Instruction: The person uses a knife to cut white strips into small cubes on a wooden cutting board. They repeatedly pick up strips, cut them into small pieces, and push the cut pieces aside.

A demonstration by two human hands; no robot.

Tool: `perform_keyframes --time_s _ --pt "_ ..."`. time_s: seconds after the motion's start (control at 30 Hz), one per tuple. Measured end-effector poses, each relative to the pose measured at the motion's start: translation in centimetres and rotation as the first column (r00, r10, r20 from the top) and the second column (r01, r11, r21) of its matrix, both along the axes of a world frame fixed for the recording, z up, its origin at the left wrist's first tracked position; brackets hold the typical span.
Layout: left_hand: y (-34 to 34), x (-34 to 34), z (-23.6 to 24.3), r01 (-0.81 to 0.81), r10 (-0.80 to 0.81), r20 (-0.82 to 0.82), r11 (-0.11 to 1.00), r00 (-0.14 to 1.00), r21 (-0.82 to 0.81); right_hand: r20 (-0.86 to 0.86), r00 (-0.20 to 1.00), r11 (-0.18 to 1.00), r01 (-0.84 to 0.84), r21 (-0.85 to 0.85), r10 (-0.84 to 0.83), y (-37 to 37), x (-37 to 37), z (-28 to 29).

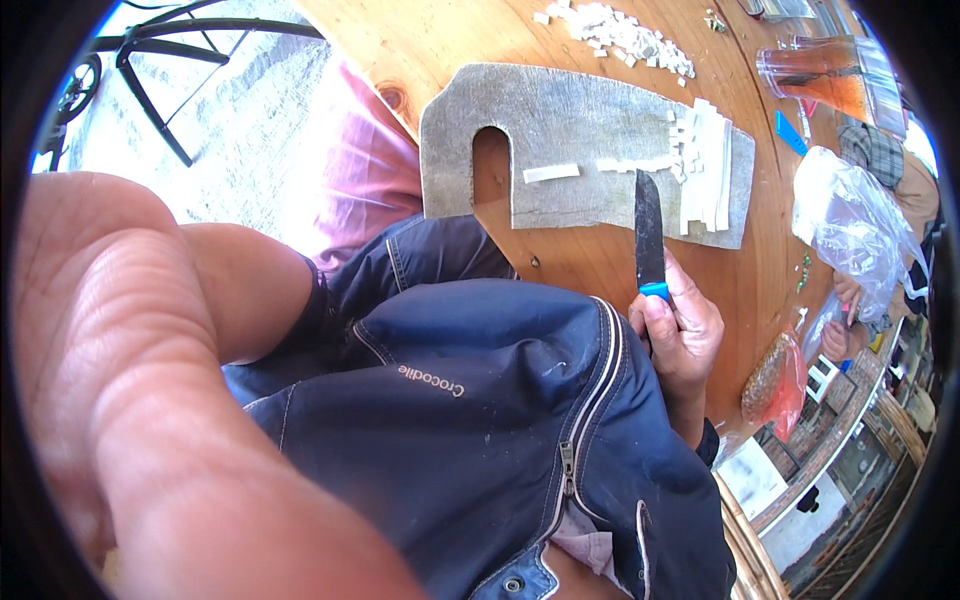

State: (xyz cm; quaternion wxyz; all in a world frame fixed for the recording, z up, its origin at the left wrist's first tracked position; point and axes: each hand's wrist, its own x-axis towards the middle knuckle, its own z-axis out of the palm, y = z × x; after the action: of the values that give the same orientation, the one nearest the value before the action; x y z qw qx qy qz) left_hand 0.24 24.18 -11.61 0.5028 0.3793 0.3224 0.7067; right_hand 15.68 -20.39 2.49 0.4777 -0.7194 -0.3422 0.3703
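My left hand is raised very close to the camera at the left, palm and wrist large; its fingers are hidden. My right hand grips a blue-handled knife, dark blade pointing up over a worn grey board with a U-shaped cut-out. On the board lie several white strips, one separate short strip and small cut white pieces. The board rests on a wooden table, near a pile of white bits.
Beside the board are a blue tool, glasses of amber drink, a clear plastic bag and a red bag. Another person's hands are at the right. Someone's pink-clad leg and a black metal frame show upper left.
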Motion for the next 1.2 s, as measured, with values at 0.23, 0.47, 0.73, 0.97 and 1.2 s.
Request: perform_keyframes --time_s 0.23,0.47,0.73,0.97,1.2 --pt "0.2 1.4 -0.3 0.019 -0.019 0.011 1.000 1.000 -0.011 0.026 1.000 0.999 0.018 -0.035 -0.017 -0.1 0.0 0.2" --pt "0.1 0.8 0.3 -0.021 0.021 0.015 0.999 1.000 0.034 0.064 0.998 0.999 0.008 -0.036 -0.006 0.6 0.0 0.0" --pt "-3.8 4.5 2.8 -0.015 0.051 -0.118 0.960 0.992 0.280 0.109 0.987 0.993 0.118 0.014 -0.119 -2.3 2.0 -1.6" --pt "-2.4 4.3 -2.6 -0.313 0.364 -0.256 0.924 0.895 0.220 -0.373 0.872 0.900 0.401 0.174 -0.316 -4.6 4.8 -2.8" --pt "0.7 4.3 -7.3 -0.067 0.051 -0.121 0.989 0.991 -0.135 -0.270 0.960 0.983 0.111 0.149 -0.068 -1.3 2.6 -1.2"
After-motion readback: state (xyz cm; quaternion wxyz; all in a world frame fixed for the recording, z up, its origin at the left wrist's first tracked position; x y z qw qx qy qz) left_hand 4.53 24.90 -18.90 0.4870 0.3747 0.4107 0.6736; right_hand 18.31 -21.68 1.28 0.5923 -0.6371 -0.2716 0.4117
